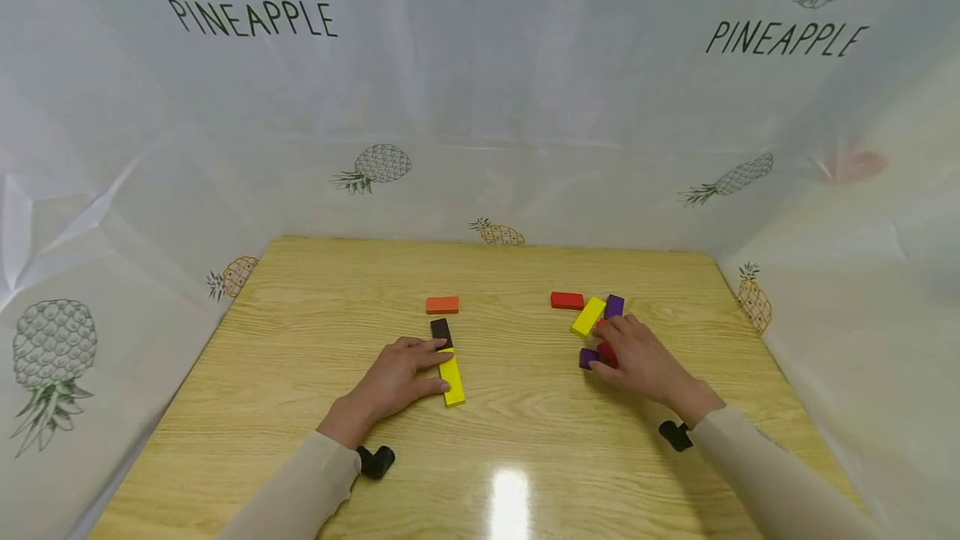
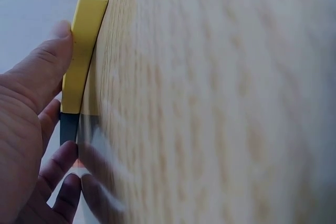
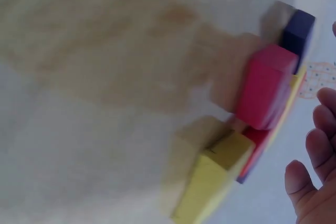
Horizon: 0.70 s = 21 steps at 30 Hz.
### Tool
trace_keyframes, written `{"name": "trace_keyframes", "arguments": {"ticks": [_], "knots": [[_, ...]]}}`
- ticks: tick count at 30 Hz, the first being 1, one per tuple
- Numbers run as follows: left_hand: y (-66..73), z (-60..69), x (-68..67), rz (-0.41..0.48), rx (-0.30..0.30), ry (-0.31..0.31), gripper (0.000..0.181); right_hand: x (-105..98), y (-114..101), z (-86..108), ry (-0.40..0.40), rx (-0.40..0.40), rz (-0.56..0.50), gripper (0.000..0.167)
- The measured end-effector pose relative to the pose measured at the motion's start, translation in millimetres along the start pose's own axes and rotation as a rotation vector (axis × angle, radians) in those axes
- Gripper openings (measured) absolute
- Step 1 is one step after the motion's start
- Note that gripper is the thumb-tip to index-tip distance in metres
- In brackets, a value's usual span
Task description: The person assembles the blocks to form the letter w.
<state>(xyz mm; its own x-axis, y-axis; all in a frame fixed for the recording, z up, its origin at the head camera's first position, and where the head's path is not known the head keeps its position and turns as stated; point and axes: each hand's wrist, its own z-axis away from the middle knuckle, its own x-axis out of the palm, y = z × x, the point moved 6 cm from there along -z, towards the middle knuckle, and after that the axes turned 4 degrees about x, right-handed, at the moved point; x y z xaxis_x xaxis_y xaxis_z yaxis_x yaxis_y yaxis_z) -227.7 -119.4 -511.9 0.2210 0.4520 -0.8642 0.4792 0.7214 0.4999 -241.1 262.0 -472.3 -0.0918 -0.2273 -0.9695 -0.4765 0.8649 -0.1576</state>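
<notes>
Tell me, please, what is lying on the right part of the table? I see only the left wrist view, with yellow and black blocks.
Observer: The head view shows a yellow rectangular block there, between a red rectangular block on its left and a purple block on its right.
Operator: Thank you. And where is the right grip?
Observer: The right grip is over the near part of this group, with its thumb at a second purple block; I cannot tell if they touch.
Operator: Does any red show under it?
Observer: Yes, another red block shows between thumb and fingers, partly hidden.
</notes>
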Motion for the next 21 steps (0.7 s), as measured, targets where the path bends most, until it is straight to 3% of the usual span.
{"name": "trace_keyframes", "arguments": {"ticks": [15, 21], "knots": [[-1.1, 0.1, 1.5, 0.014, -0.009, 0.000, 0.053, 9, -4, 5.7, 0.062, -0.080, 0.081, 0.035], [-0.5, -0.1, 0.1, 0.015, -0.009, 0.004, 0.053, 12, -2, 4.8, 0.036, -0.072, 0.088, 0.035]]}}
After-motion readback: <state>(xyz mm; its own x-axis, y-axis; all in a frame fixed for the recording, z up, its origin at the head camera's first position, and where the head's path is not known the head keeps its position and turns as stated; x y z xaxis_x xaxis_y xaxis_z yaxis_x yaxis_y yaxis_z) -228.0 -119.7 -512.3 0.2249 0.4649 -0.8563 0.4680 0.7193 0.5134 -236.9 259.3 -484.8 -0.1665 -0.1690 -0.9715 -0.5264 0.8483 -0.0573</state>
